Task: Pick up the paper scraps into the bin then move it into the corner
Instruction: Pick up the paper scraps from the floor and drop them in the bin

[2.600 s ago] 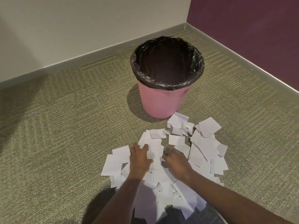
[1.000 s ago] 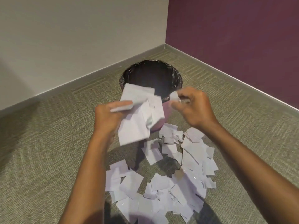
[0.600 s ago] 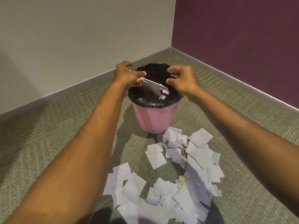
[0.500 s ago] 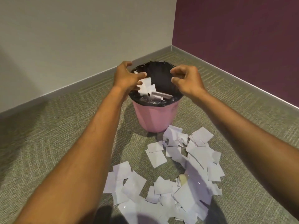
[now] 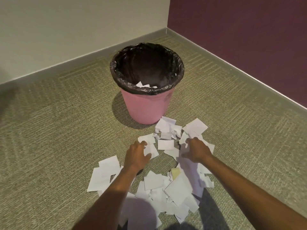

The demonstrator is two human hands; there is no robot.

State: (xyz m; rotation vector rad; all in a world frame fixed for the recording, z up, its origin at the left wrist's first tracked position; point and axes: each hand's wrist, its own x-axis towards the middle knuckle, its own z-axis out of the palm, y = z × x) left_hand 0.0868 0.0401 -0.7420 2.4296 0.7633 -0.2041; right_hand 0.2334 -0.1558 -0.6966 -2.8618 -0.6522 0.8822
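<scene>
A pink bin (image 5: 146, 105) with a black liner stands on the carpet, a few white scraps (image 5: 143, 85) showing inside near its front rim. Several white paper scraps (image 5: 167, 183) lie scattered on the floor in front of it. My left hand (image 5: 137, 156) rests palm down on scraps at the pile's left, fingers spread. My right hand (image 5: 196, 149) hovers with curled, parted fingers over the scraps on the right. Neither hand has lifted any paper.
The room corner (image 5: 166, 29) lies behind and right of the bin, where a beige wall meets a maroon wall (image 5: 240, 30). Grey baseboard (image 5: 66, 63) runs along both walls. Green-grey carpet (image 5: 49, 130) surrounds the bin and pile.
Both hands dropped a handful of scraps into the bin, then came back down from its rim to the pile on the floor.
</scene>
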